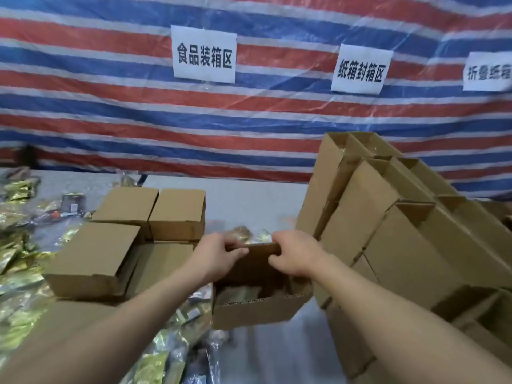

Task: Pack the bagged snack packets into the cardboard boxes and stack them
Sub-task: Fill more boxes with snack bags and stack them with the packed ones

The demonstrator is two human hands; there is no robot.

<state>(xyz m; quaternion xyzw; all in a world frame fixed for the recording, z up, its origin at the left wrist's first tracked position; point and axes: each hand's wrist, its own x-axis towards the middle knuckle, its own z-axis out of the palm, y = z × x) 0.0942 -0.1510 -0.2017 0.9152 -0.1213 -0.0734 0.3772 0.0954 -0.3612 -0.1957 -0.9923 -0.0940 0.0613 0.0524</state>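
Observation:
A small cardboard box [249, 311] sits open on the table in front of me, with snack packets [241, 293] visible inside it. Its lid flap [255, 249] stands up at the far side. My left hand [216, 259] pinches the flap's left end and my right hand [296, 254] grips its right end. Closed cardboard boxes [130, 234] are stacked in two layers to the left. Loose gold and clear bagged snack packets [19, 261] lie heaped at the far left and along the near edge.
A tall leaning stack of empty open boxes [388, 231] fills the right side. A striped red, white and blue tarp [138, 112] with paper signs hangs behind the grey table [249, 198]. A few packets [249, 234] lie just beyond the flap.

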